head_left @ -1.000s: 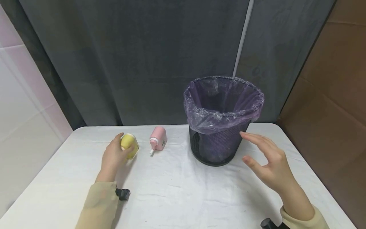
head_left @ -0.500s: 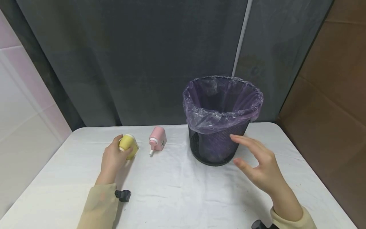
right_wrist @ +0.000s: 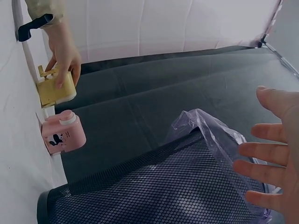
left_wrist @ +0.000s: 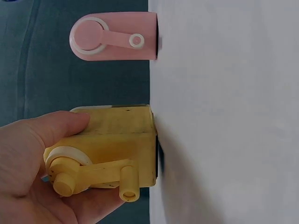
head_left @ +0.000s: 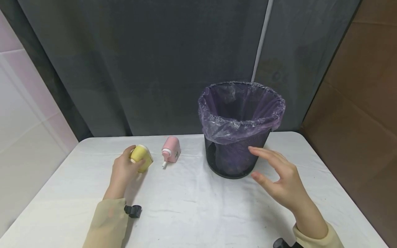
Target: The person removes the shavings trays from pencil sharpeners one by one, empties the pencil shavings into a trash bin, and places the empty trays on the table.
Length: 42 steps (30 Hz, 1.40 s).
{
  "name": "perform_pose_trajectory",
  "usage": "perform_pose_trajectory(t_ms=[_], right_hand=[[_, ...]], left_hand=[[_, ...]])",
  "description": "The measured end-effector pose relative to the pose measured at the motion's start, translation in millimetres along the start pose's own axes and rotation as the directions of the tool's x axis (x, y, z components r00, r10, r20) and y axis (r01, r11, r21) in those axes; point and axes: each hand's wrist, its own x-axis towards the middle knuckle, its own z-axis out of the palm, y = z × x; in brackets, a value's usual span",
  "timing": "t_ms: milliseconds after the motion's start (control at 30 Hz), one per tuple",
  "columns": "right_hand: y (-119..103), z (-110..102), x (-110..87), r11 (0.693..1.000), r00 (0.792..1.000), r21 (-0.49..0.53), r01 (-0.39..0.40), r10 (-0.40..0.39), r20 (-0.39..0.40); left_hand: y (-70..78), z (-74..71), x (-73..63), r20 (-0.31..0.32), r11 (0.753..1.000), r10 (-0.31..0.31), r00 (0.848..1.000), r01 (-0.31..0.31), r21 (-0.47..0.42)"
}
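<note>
My left hand (head_left: 122,172) grips a yellow hand-crank pencil sharpener (head_left: 140,154) between thumb and fingers at the left of the table. In the left wrist view the crank of this yellow sharpener (left_wrist: 119,144) faces the camera, and its base is right at the white cloth. A pink sharpener (head_left: 174,148) of the same kind stands upright just to its right, with a dark animal print on its side in the right wrist view. My right hand (head_left: 285,182) hovers with fingers spread and holds nothing, in front of the black mesh bin (head_left: 231,160).
A purple plastic liner (head_left: 229,131) is folded over the bin's rim. White cloth (head_left: 192,210) covers the table. A dark curtain (head_left: 161,69) hangs behind it, with a pale panel (head_left: 34,110) at the left and a brown one (head_left: 356,113) at the right.
My right hand has moved left, to overlap the bin's lower side, then stayed there. The yellow sharpener has shifted and tilted very slightly in my left hand; the pink one has not moved.
</note>
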Motion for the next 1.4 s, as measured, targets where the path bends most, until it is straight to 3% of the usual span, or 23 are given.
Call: perform_pose_trajectory(t_ms=[467, 867, 1100, 1400], right_hand=[[0, 0, -0.4, 1.000, 1.000, -0.022, 0.004, -0.004, -0.001], [-4, 2, -1.4, 1.000, 1.000, -0.006, 0.018, -0.018, -0.019], [-3, 7, -2.5, 0.999, 0.999, 0.025, 0.023, -0.022, -0.029], [-3, 18, -8.2, 0.997, 1.000, 0.078, 0.009, -0.007, -0.018]], left_hand=[[23.9, -11.4, -9.4, -0.040, 0.994, 0.105, 0.994, -0.105, 0.004], [59.3, -22.2, -29.5, -0.025, 0.981, 0.195, 0.981, -0.194, 0.005], [72.1, -22.6, -39.7, -0.047, 0.957, 0.288, 0.956, -0.289, -0.007], [83.5, -22.2, -50.4, 0.004, 0.903, 0.423, 0.906, -0.421, -0.082]])
